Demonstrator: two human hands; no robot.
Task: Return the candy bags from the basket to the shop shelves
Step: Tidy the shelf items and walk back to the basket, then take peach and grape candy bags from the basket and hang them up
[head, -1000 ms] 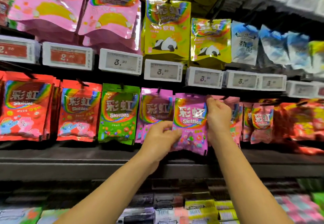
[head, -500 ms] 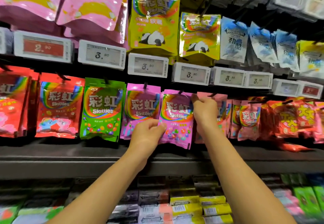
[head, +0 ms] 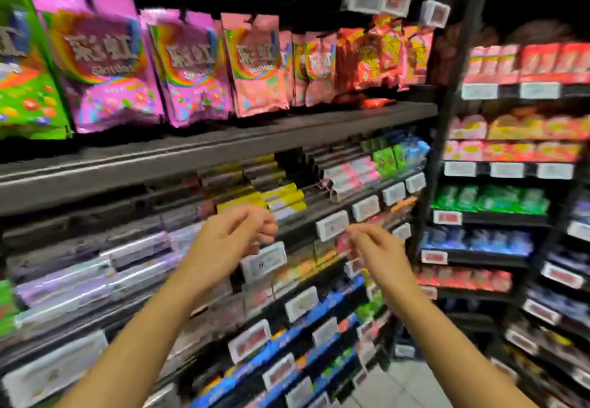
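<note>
Two purple Skittles bags hang side by side on the upper row; the right one (head: 194,69) hangs free with no hand on it. My left hand (head: 230,241) and my right hand (head: 376,254) are well below that row, in front of the gum racks, both with nothing in them. The left hand's fingers are loosely curled, the right hand's fingers are apart. The picture is blurred by motion. The basket is out of view.
A grey shelf ledge (head: 223,149) runs under the hanging bags. Below it slope racks of gum packs (head: 281,198) with white price tags (head: 332,225). A black upright (head: 447,120) separates another shelf unit with red, pink, green and blue packs on the right.
Both hands have let go of the purple Skittles bag, which now hangs on the row, and dropped down. The view has swung down and to the right.
</note>
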